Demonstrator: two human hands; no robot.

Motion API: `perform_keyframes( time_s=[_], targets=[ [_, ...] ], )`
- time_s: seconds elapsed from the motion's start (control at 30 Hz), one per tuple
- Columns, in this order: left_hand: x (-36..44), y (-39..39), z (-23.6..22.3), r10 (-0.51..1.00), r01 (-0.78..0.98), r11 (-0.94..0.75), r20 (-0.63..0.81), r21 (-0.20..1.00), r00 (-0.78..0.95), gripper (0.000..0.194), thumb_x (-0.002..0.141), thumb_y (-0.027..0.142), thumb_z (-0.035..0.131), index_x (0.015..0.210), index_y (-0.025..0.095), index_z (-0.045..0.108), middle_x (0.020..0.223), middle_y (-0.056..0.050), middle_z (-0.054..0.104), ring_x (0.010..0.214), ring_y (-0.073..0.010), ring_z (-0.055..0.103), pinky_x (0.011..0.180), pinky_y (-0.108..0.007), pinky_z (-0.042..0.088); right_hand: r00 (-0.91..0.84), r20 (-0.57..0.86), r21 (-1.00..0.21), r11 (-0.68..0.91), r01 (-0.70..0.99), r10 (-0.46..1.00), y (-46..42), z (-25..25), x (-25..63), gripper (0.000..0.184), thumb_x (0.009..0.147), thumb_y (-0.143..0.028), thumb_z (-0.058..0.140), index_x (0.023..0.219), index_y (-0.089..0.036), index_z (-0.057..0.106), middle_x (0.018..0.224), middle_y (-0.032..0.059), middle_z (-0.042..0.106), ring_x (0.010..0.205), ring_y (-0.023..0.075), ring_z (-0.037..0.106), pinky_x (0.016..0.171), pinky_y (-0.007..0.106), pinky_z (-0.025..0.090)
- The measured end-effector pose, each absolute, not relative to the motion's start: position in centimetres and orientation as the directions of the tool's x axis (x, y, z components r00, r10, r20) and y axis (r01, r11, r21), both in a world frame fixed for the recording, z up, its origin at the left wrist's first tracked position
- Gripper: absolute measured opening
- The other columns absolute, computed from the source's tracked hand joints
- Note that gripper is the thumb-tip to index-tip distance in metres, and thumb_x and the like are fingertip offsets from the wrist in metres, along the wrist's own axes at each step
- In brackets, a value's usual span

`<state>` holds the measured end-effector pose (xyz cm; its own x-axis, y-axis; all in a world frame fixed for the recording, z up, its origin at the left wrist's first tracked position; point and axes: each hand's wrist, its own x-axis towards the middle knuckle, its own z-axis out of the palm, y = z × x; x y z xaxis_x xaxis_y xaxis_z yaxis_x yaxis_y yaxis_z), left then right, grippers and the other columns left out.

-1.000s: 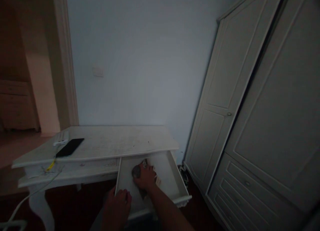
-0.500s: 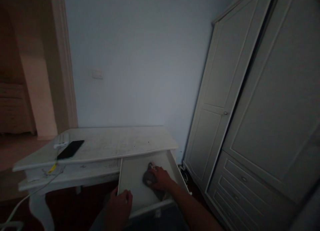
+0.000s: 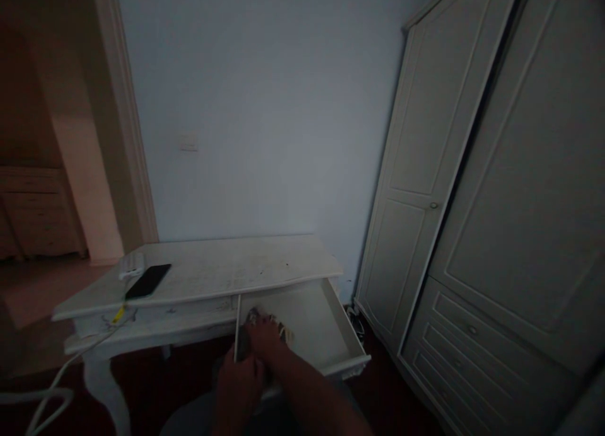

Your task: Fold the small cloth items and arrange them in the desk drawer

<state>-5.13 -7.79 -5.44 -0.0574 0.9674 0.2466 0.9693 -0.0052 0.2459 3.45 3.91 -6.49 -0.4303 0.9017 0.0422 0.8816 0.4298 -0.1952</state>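
A white desk (image 3: 222,269) stands against the wall with its right drawer (image 3: 326,332) pulled out. My right hand (image 3: 265,336) reaches into the drawer's left side, fingers pressed down on a dark cloth-like thing (image 3: 244,343) against the drawer floor. My left hand (image 3: 239,385) rests at the drawer's front left corner, fingers curled over the front edge. The room is dim and what lies under my right hand is mostly hidden.
A black phone (image 3: 147,281) and a white power strip (image 3: 131,266) lie on the desk's left end, with a white cable (image 3: 51,385) trailing to the floor. A tall white wardrobe (image 3: 472,190) fills the right side. A doorway (image 3: 51,140) opens at the left.
My right hand has slid from the drawer's middle to its left side with the dark thing under it. My left hand stays at the front edge. The view has shifted slightly left.
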Motion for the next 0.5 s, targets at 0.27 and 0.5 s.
perform_keyframes(
  time_s=[0.27,0.5],
  targets=[
    [-5.0,-7.9,-5.3,0.962,0.976,0.018,0.260,0.218,-0.076,0.046,0.103,0.029,0.042,0.087,0.021,0.084,0.112,-0.014,0.080,0.122,-0.0301,0.064,0.105,-0.039,0.046,-0.559,0.072,-0.146,0.563,0.814,0.826,2.8,-6.9,12.1,0.067,0.077,-0.056,0.083,0.137,-0.036,0.063,0.151,0.0106,0.057,0.130,0.0401,0.059,0.102,0.054,0.051],
    [-4.9,-7.8,-5.2,0.965,0.975,0.007,0.256,0.221,-0.065,0.047,0.102,0.029,0.042,0.083,0.022,0.085,0.103,-0.014,0.082,0.126,-0.0338,0.062,0.105,-0.045,0.046,-0.070,0.115,-0.121,0.084,0.989,0.991,4.2,-6.0,20.5,0.062,0.088,-0.039,0.071,0.148,-0.029,0.056,0.151,0.0169,0.055,0.126,0.0364,0.063,0.101,0.048,0.050]
  ],
)
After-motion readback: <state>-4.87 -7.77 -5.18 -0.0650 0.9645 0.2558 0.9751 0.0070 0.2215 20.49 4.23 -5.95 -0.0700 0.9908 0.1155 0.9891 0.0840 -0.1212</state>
